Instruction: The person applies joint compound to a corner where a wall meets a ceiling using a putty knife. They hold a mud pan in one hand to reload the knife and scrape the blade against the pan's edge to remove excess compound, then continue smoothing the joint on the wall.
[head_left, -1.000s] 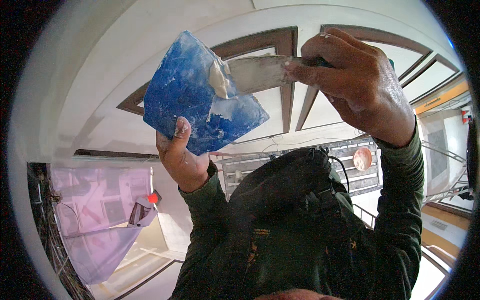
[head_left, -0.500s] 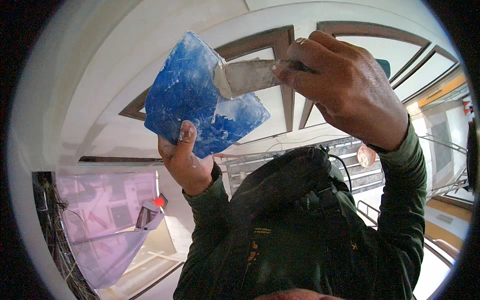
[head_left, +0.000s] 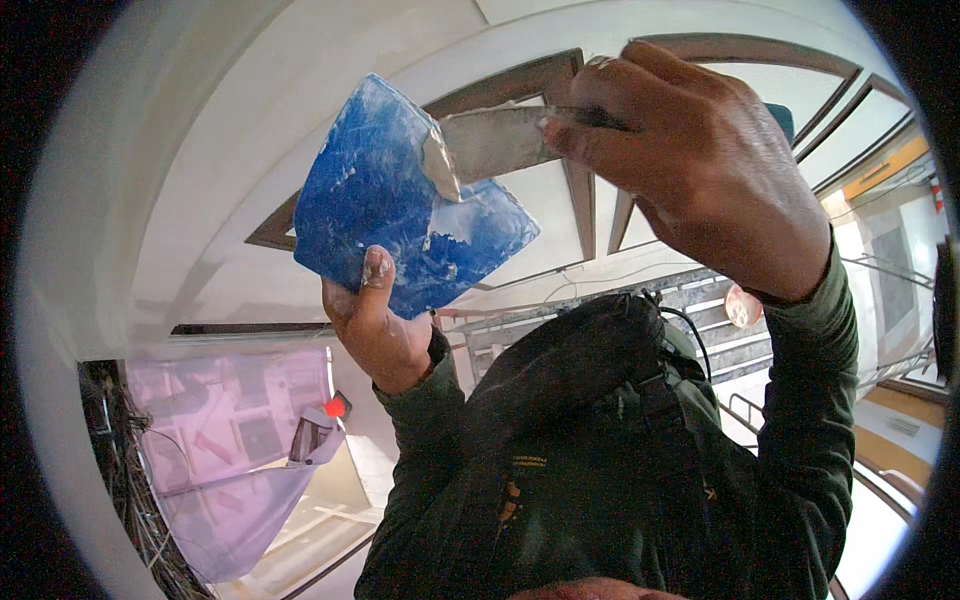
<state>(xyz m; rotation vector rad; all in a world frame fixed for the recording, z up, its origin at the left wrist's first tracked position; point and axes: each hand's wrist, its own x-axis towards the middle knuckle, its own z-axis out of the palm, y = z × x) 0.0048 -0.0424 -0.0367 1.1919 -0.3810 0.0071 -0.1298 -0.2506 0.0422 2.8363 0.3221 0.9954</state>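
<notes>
White-smeared blue board [head_left: 365, 190], grey-bladed scraper [head_left: 500, 140], cream paste [head_left: 438, 165], lilac sheet [head_left: 220, 520]

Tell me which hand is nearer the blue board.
Left. The left hand holds the board, thumb on its face; the right hand is apart from it, to its right, holding a scraper.

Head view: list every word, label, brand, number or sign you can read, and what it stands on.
Dark top: yellow print, too small and blurred to read.
Blue board: no lettering visible.
Scraper: no lettering visible.
Elsewhere: no readable text.
</notes>
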